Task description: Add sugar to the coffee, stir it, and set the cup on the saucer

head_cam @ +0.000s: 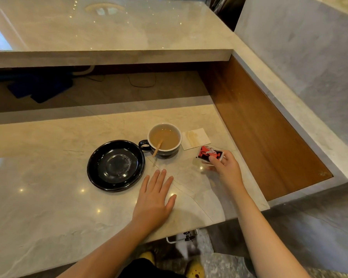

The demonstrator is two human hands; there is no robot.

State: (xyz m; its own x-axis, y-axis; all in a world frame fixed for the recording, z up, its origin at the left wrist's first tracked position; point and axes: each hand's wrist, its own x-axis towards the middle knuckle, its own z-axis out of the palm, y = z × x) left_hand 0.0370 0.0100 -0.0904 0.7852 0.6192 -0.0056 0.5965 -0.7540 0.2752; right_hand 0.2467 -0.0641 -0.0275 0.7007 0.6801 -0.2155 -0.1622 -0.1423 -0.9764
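Note:
A white-lined dark cup [170, 151] of light brown coffee stands on the marble counter, its handle pointing left. A wooden stir stick [157, 149] leans in it over the near rim. The black saucer [100, 173] lies bare just left of the cup. My right hand [225, 167] is to the right of the cup, its fingers closed on a red, black and white sugar packet [208, 154] held just above the counter. My left hand [156, 195] rests flat on the counter, fingers spread, in front of the cup and right of the saucer.
A white paper napkin [196, 138] lies behind and right of the cup. The counter [48, 207] ends close to the right of my right hand, where a wooden side panel [259, 127] rises. A higher marble shelf [109, 55] overhangs at the back.

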